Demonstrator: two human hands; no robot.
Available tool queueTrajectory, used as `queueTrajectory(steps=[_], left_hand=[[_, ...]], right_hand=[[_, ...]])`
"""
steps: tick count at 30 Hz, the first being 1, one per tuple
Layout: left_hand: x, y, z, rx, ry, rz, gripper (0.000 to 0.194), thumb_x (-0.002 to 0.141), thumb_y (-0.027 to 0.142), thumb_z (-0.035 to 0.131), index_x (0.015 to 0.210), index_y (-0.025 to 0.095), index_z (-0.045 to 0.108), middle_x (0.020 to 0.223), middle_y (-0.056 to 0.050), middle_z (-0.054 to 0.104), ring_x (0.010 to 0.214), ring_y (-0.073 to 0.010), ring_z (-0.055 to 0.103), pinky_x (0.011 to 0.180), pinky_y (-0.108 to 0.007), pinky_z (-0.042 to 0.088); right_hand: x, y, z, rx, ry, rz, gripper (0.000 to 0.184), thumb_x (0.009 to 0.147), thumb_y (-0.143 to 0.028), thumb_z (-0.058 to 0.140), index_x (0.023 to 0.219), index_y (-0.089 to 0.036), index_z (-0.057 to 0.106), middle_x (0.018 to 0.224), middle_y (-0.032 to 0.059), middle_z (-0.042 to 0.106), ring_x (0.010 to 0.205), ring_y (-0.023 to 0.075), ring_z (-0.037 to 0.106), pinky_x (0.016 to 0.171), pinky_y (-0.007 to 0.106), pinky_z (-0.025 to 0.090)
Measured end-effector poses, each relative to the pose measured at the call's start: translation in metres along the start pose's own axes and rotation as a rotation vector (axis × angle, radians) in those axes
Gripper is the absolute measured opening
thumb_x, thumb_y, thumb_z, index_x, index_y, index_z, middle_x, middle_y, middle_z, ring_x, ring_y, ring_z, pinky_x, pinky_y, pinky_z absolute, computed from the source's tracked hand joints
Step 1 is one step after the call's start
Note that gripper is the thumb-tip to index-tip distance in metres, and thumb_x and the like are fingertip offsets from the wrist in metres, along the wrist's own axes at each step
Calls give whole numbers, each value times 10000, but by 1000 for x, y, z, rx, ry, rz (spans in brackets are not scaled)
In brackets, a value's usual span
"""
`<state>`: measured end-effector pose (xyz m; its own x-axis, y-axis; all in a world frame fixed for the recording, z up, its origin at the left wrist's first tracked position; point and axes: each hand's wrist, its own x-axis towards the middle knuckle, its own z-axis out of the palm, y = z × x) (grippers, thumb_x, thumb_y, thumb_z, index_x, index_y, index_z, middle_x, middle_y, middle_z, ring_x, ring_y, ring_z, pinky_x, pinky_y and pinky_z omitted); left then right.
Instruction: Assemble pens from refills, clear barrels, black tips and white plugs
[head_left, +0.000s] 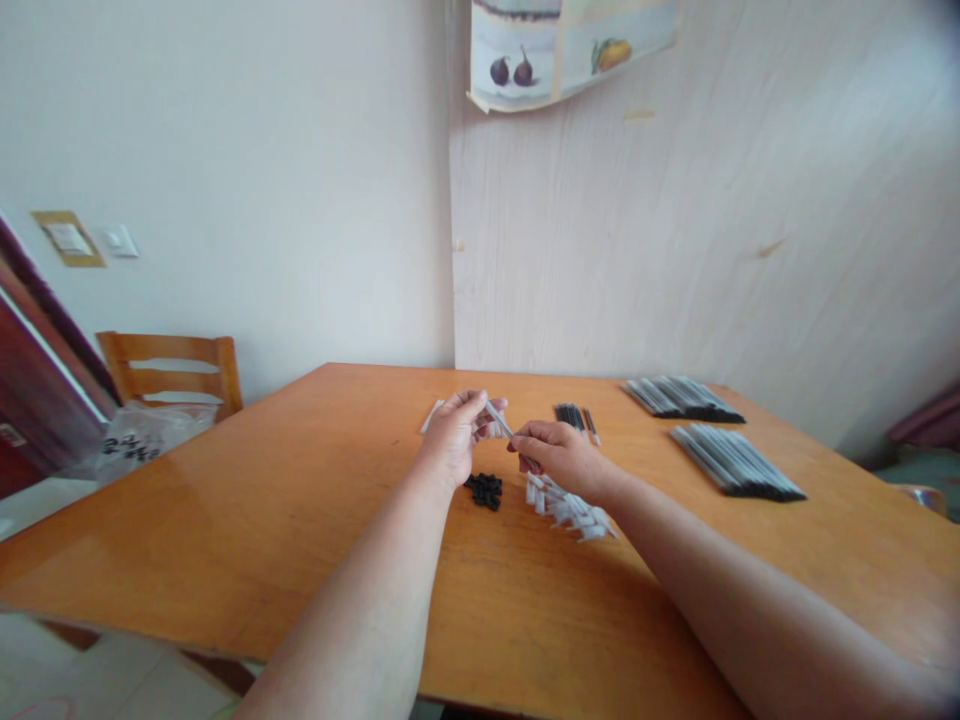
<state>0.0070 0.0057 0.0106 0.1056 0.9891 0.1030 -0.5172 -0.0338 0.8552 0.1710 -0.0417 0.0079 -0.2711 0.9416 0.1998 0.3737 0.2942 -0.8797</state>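
My left hand (456,432) is closed on a thin whitish pen barrel (498,417), which slants down to the right. My right hand (559,450) pinches the lower end of the same barrel; whether a smaller part sits between those fingers is hidden. Just below the hands lies a small heap of black caps (486,490). Under my right wrist spreads a pile of white plastic pieces (570,510). Beyond the right hand is a row of dark, thin refills (570,415). A few white sticks (430,416) show behind my left hand.
Two bundles of whitish pens with black ends, one farther back (682,398) and one nearer (739,462), lie on the right of the wooden table (315,520). A wooden chair (172,350) with a plastic bag (150,435) stands at left. The wall (360,200) borders the table's far edge.
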Motion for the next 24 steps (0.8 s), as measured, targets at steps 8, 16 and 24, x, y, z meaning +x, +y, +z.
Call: queueTrajectory(steps=[8, 16, 24], left_hand=[[0, 3, -1, -46, 34, -18, 232, 712, 255, 745, 811, 183, 548, 885, -71, 740, 739, -139, 662, 617, -229, 429], [2, 5, -5, -142, -46, -32, 199, 701, 216, 750, 819, 182, 592, 936, -56, 731, 812, -144, 663, 620, -227, 447], [5, 1, -6, -111, 54, -7, 232, 671, 225, 772, 817, 195, 594, 910, -38, 733, 812, -144, 672, 614, -223, 436]], right_hand=[[2, -3, 1, 25, 122, 6, 270, 754, -371, 686, 817, -197, 490, 616, -36, 549, 537, 98, 479, 503, 230, 343], [2, 2, -5, 274, -22, 41, 305, 835, -469, 600, 787, -174, 537, 653, 25, 639, 542, 103, 518, 556, 255, 407], [2, 4, -5, 319, -4, 71, 315, 822, -475, 629, 844, -168, 560, 732, 62, 680, 600, 117, 575, 595, 263, 454]])
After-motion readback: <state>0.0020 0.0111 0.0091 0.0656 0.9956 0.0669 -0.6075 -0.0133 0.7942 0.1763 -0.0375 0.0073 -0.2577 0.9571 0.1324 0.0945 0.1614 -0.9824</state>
